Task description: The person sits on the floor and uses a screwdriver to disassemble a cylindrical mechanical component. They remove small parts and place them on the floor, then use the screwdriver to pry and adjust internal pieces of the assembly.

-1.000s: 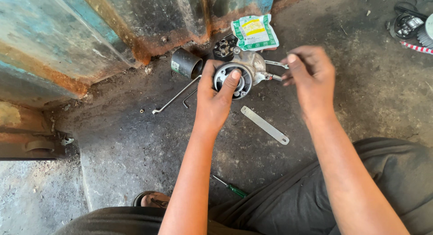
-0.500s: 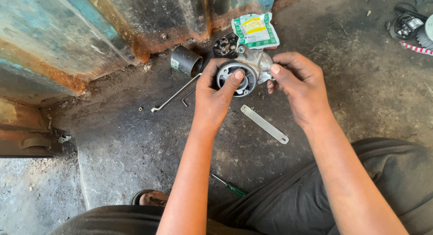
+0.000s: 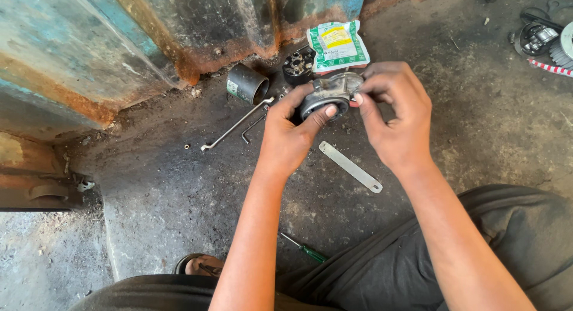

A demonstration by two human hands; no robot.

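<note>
Hands are meeting over a grimy metal motor housing (image 3: 327, 96), which is being held just above the dirty concrete floor (image 3: 179, 197), a little in front of the rusted blue metal wall (image 3: 119, 42). The left hand (image 3: 289, 138) is gripping the housing from below, its thumb pressing across the round dark opening on the face. The right hand (image 3: 397, 120) is closing on the housing's right side, thumb and forefinger pinching at its rim, the other fingers curling inward. Just behind the housing a green and white packet (image 3: 337, 45) is lying beside a dark round part (image 3: 297, 66). Left of the housing a dark metal cylinder (image 3: 246, 84) is sitting on its side, with a thin bent rod (image 3: 236, 126) stretching out below it. Below the housing a flat metal strip (image 3: 350, 166) is lying on the floor, and farther down a green-handled screwdriver (image 3: 305, 249) is poking out near the person's knee.
</note>
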